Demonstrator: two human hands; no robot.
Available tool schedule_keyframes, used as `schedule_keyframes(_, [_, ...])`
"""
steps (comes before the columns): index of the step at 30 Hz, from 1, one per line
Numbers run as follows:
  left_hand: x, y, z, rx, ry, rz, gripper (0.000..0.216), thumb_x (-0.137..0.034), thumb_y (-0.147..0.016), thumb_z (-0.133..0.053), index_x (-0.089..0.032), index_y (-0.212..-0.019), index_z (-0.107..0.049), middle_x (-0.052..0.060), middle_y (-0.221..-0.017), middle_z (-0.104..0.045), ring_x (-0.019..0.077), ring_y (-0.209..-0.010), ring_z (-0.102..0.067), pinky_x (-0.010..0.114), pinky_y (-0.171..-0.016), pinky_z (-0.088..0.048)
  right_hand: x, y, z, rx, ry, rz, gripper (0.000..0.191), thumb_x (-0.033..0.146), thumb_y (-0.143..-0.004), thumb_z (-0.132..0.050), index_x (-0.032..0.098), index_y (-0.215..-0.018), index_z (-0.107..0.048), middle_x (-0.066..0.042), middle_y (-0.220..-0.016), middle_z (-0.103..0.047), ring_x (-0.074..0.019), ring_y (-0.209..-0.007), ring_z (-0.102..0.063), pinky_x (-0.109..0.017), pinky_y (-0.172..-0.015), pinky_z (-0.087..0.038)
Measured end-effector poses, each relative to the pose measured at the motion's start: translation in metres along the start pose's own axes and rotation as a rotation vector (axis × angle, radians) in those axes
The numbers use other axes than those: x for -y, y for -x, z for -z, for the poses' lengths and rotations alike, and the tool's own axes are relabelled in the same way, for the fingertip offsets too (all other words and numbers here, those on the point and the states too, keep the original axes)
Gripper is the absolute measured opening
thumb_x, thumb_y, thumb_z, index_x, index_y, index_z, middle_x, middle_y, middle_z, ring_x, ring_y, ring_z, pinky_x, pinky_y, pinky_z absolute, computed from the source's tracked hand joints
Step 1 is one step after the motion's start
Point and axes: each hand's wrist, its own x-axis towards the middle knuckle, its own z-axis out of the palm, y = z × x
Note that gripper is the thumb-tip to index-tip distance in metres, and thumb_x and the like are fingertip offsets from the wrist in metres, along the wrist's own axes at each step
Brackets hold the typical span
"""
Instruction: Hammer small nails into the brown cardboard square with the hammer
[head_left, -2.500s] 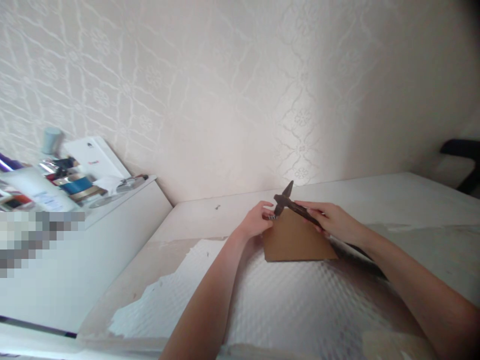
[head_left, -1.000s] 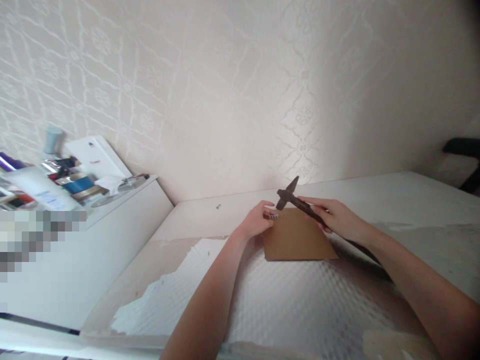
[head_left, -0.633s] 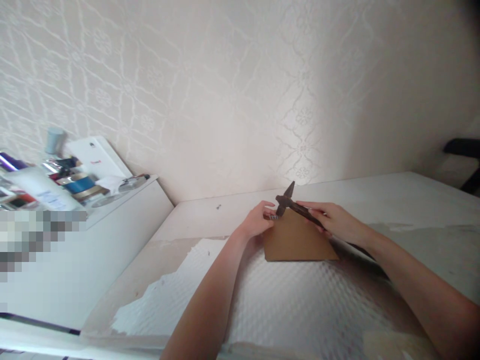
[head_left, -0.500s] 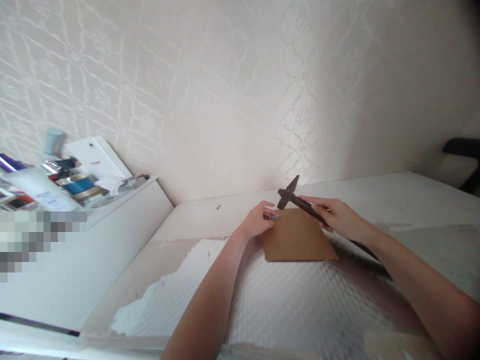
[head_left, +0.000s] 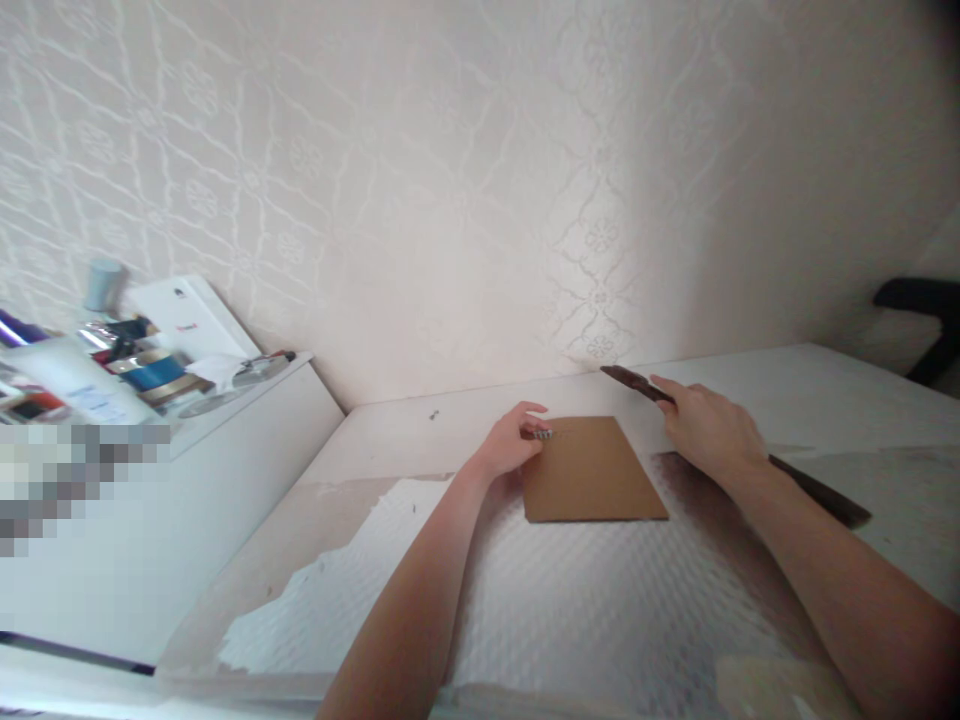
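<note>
A brown cardboard sheet [head_left: 592, 470] lies flat on a white textured mat [head_left: 600, 600] on the table. My left hand [head_left: 512, 440] is closed in a pinch on a small metal pin [head_left: 544, 434] at the sheet's far left corner. My right hand [head_left: 709, 430] is off to the right of the sheet, its fingers closed over the handle of a dark hammer [head_left: 628, 377]. The hammer lies low along the table, its head pointing toward the wall and its handle running back under my wrist.
A patterned wall rises just behind the table [head_left: 787, 385]. A white shelf [head_left: 247, 400] at the left holds bottles, a roll of blue tape and other clutter. A dark chair part [head_left: 915, 298] shows at the far right.
The hammer head was bobbing up and down right over the pin at my left fingers. It has now swung away to the right and down to the table. My left hand has stayed put.
</note>
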Motion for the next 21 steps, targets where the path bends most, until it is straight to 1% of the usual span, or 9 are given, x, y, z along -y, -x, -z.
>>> schedule_keyframes(3, [0.0004, -0.0009, -0.0001, -0.021, -0.082, -0.046, 0.044, 0.000, -0.068, -0.046, -0.015, -0.106, -0.062, 0.006, -0.096, -0.070, 0.0137, -0.086, -0.062, 0.029, -0.085, -0.048, -0.0042, -0.0018, -0.0016, 0.014, 0.012, -0.063, 0.044, 0.029, -0.091, -0.035, 0.021, -0.131, -0.051, -0.016, -0.098, -0.066, -0.0294, -0.080, -0.065, -0.036, -0.062, -0.045])
schedule_keyframes(6, [-0.0013, 0.0006, 0.0019, -0.053, -0.237, -0.103, 0.037, -0.006, -0.074, -0.043, -0.017, -0.097, -0.070, 0.004, -0.100, -0.070, 0.0145, -0.093, -0.062, 0.028, -0.089, -0.047, -0.0061, -0.0029, -0.0031, 0.031, 0.003, -0.093, 0.043, 0.029, -0.091, -0.037, 0.020, -0.129, -0.054, -0.016, -0.099, -0.065, -0.0289, -0.082, -0.064, -0.036, -0.064, -0.046])
schedule_keyframes(9, [-0.0035, 0.0030, 0.0045, -0.035, -0.390, -0.160, 0.037, -0.010, -0.076, -0.043, -0.021, -0.095, -0.073, 0.002, -0.101, -0.070, 0.0148, -0.093, -0.063, 0.027, -0.088, -0.048, -0.0051, -0.0030, -0.0032, 0.065, 0.001, -0.101, 0.042, 0.027, -0.090, -0.038, 0.021, -0.128, -0.055, -0.016, -0.103, -0.064, -0.0289, -0.085, -0.064, -0.036, -0.067, -0.046])
schedule_keyframes(11, [-0.0045, 0.0037, 0.0054, -0.019, -0.444, -0.174, 0.037, -0.011, -0.076, -0.043, -0.021, -0.094, -0.073, 0.002, -0.101, -0.070, 0.0151, -0.092, -0.063, 0.026, -0.087, -0.049, -0.0042, -0.0031, -0.0033, 0.092, 0.001, -0.098, 0.042, 0.027, -0.090, -0.038, 0.022, -0.128, -0.055, -0.016, -0.106, -0.063, -0.0295, -0.088, -0.063, -0.037, -0.068, -0.046])
schedule_keyframes(16, [-0.0045, 0.0031, 0.0046, -0.039, -0.458, -0.164, 0.036, -0.012, -0.075, -0.044, -0.021, -0.093, -0.074, 0.002, -0.102, -0.070, 0.0152, -0.092, -0.063, 0.026, -0.087, -0.049, -0.0043, -0.0048, -0.0047, 0.140, -0.012, -0.097, 0.041, 0.027, -0.090, -0.040, 0.022, -0.128, -0.055, -0.017, -0.109, -0.060, -0.0305, -0.092, -0.062, -0.037, -0.071, -0.046])
schedule_keyframes(21, [-0.0027, 0.0024, 0.0044, -0.031, -0.440, -0.139, 0.036, -0.012, -0.075, -0.044, -0.023, -0.092, -0.074, 0.001, -0.102, -0.070, 0.0147, -0.094, -0.063, 0.026, -0.089, -0.048, -0.0036, -0.0046, -0.0045, 0.132, 0.001, -0.101, 0.040, 0.027, -0.090, -0.039, 0.022, -0.126, -0.056, -0.017, -0.106, -0.061, -0.0296, -0.091, -0.062, -0.037, -0.071, -0.045])
